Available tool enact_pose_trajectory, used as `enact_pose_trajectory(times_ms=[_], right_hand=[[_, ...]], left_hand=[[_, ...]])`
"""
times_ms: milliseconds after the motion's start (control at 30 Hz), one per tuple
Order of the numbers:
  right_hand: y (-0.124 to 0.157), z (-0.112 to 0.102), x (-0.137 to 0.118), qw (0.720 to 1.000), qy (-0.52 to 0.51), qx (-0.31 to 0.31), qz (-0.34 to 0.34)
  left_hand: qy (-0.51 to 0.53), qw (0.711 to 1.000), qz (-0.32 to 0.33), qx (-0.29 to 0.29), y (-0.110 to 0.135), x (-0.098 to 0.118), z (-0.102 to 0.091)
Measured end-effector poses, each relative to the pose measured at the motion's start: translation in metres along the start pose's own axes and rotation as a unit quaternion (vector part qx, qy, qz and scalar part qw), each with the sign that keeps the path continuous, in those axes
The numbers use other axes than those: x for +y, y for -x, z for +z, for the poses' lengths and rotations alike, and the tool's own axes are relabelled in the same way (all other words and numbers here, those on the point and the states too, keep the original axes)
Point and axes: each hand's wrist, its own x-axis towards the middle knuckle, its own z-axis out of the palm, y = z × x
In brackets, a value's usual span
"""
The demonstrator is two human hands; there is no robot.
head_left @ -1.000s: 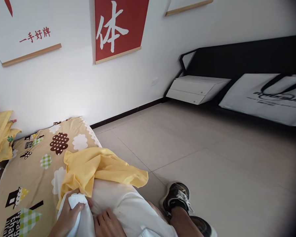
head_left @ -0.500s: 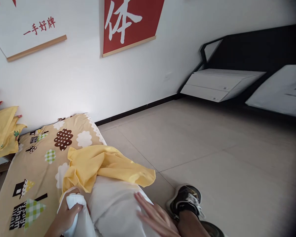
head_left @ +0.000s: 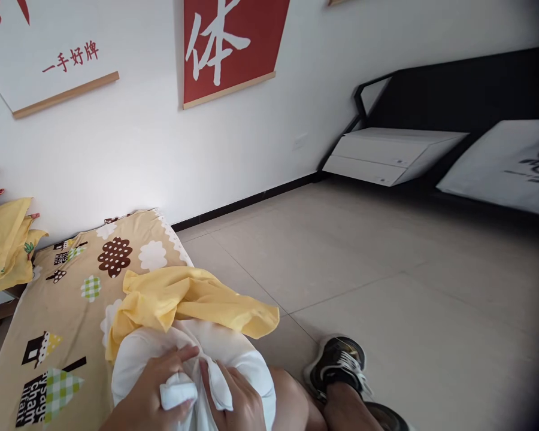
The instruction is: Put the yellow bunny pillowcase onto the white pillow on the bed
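Note:
A white pillow (head_left: 233,353) lies on the edge of a bed with a tan patterned sheet (head_left: 72,281). A yellow cloth (head_left: 184,296), perhaps a pillowcase, is draped over the pillow's far end. My left hand (head_left: 155,389) is closed on a bunched corner of the white pillow at the bottom of the view. My right hand (head_left: 238,404) grips the same white fabric just beside it, fingers curled in. Both hands press the pillow's near end together.
Yellow bedding (head_left: 4,245) is piled at the far left by the wall. My knee and a black sneaker (head_left: 336,365) rest on the beige tiled floor (head_left: 363,269). A black bed frame with a white drawer unit (head_left: 386,155) and a white bag (head_left: 507,164) stand at the right.
My right hand left the pillow's flat side and came back to grip the bunched corner next to my left hand. The white pillow has been gathered up into a rounder lump.

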Motion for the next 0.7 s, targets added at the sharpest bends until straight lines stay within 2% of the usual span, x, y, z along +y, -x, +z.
enact_pose_trajectory(times_ms=[67,100,167,267,367,433,500,600,667,700], right_hand=[[0.004,0.009,0.000,0.998,0.041,0.018,0.033],[0.005,0.013,0.000,0.997,0.060,0.020,0.039],[0.007,0.022,-0.001,0.995,0.085,0.016,0.043],[0.009,0.033,-0.007,0.996,0.063,-0.001,0.057],[0.008,0.035,-0.012,0.995,0.002,0.005,0.096],[0.005,0.030,-0.013,0.988,-0.056,0.015,0.141],[-0.002,0.022,-0.011,0.970,-0.120,0.023,0.212],[-0.007,0.008,-0.003,0.931,-0.171,0.026,0.320],[-0.003,0.004,0.002,0.924,-0.166,0.030,0.344],[0.003,0.004,0.004,0.930,-0.150,0.040,0.333]], left_hand=[[-0.007,0.997,-0.077,0.029,0.002,-0.010,0.005],[-0.018,0.994,-0.095,0.042,0.004,-0.015,0.008],[-0.038,0.991,-0.102,0.081,0.007,-0.027,0.015],[-0.002,0.991,-0.057,0.119,0.006,-0.035,0.025],[0.068,0.994,-0.008,0.083,0.000,-0.029,0.027],[0.063,0.996,-0.018,0.055,-0.003,-0.021,0.026],[0.015,0.999,-0.031,0.018,-0.005,-0.017,0.025],[-0.076,0.996,-0.037,-0.024,-0.004,-0.022,0.031],[-0.119,0.992,-0.041,-0.016,-0.003,-0.030,0.037],[-0.127,0.991,-0.044,-0.008,-0.002,-0.033,0.040]])
